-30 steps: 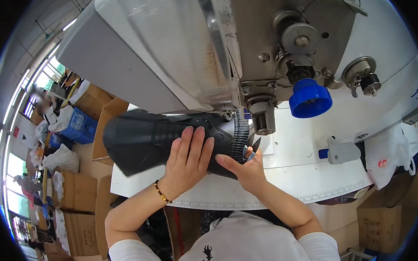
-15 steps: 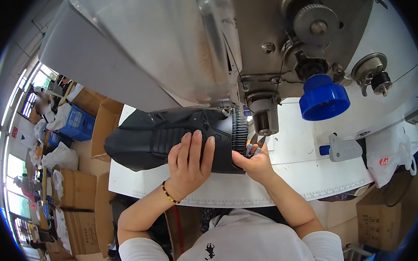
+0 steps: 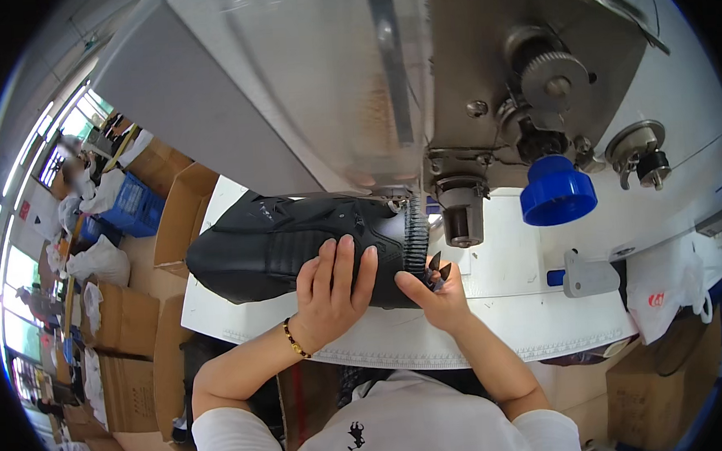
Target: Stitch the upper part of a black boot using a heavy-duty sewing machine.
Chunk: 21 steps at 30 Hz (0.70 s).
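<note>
Pictured with both hands on a black piece point(image 3: 297, 249), held beneath the head of a sewing machine point(image 3: 305, 89) and over a white bench point(image 3: 537, 318). Laid lengthwise from left to right, with molded ribs across the middle and a gathered band point(image 3: 415, 241) at the right end. Positioned with that band just beside the machine's metal foot point(image 3: 395, 204) (too small there to tell whether touching). Resting the left hand point(image 3: 328, 297) on the near side, with four fingers close together and laid against the black surface; with the thumb hidden, impossible to tell whether clamped. Pressing the right hand's point(image 3: 442, 299) thumb over the near corner beside the band, with the other fingers curled behind and partly hidden. Clamping in those right fingers a pair of snips point(image 3: 435, 262), with dark, pointed blades angled upward. Wearing a bracelet point(image 3: 292, 338) on the left wrist and a white shirt point(image 3: 412, 419). Overlooked at upper right by a blue knob point(image 3: 559, 199) on the machine. Flanked at left by cartons point(image 3: 121, 320) and a blue crate point(image 3: 134, 209), at right by a white bag point(image 3: 658, 283).
</note>
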Motion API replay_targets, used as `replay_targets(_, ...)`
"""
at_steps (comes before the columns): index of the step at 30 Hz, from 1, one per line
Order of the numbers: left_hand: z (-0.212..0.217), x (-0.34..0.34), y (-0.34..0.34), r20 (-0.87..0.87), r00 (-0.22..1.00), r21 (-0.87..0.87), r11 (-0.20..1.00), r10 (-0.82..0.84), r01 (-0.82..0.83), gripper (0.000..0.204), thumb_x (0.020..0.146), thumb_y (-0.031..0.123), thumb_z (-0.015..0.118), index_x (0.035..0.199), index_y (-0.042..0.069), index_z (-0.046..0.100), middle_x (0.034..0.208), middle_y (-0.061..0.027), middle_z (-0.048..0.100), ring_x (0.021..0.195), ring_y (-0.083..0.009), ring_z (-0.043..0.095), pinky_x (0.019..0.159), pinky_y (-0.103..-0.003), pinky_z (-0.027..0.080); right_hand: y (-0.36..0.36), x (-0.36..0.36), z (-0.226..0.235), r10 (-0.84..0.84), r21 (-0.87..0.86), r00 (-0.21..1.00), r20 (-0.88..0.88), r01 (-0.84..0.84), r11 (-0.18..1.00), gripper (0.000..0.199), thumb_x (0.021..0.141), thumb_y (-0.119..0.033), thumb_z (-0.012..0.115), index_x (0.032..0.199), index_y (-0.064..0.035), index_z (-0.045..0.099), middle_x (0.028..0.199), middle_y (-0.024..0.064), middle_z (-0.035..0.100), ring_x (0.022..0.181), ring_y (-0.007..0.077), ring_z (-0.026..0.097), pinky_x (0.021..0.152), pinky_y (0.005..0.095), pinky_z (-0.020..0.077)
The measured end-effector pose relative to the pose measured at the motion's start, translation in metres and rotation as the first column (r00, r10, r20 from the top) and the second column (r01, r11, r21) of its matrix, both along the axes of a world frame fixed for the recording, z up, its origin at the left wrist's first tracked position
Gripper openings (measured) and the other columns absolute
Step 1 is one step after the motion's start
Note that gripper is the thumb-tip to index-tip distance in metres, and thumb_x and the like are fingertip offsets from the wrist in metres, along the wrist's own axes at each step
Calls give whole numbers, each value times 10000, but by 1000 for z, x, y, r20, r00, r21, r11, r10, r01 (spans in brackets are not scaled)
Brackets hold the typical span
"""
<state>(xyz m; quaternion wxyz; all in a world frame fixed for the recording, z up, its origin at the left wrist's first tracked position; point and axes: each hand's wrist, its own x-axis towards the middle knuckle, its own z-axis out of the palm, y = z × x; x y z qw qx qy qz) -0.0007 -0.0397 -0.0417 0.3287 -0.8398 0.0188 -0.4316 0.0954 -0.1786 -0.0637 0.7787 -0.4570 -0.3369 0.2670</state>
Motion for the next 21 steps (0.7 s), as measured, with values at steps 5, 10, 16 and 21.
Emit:
replay_targets(5, 7, -4, -4, -47, 999, -15, 1000, -3, 3, 319, 812, 152, 501, 1130, 121, 505, 1088, -124, 554, 960, -242, 555, 794, -325, 396, -1, -8, 3, -110, -64, 993, 36, 112, 992, 180, 821, -179, 610, 804, -1, 592, 700, -26, 563, 637, 28, 467, 552, 194, 401)
replay_targets(10, 3, -4, -18, -19, 994, 11, 995, 103, -103, 313, 815, 158, 498, 1125, 119, 510, 1071, -125, 562, 929, -237, 570, 762, -306, 419, -4, -4, 9, -152, -30, 988, 20, 152, 988, 177, 808, -153, 617, 880, 8, 620, 725, -2, 597, 618, 32, 487, 546, 185, 401)
replay_targets(16, 5, -1, -16, -25, 995, 0, 996, 93, -93, 311, 818, 163, 493, 1126, 116, 509, 1071, -124, 561, 930, -238, 569, 771, -310, 418, -2, -4, 12, -174, -23, 984, -41, 173, 985, 31, 783, -38, 617, 765, -14, 611, 684, -36, 572, 577, 11, 467, 510, 150, 350)
replay_targets(21, 4, -1, -17, -28, 995, -1, 996, 94, -94, 317, 816, 162, 493, 1129, 112, 505, 1084, -129, 552, 946, -244, 561, 793, -324, 411, -2, -2, 10, -163, -46, 986, -43, 161, 986, 72, 791, -82, 616, 790, -10, 618, 689, -27, 579, 602, 15, 480, 533, 163, 378)
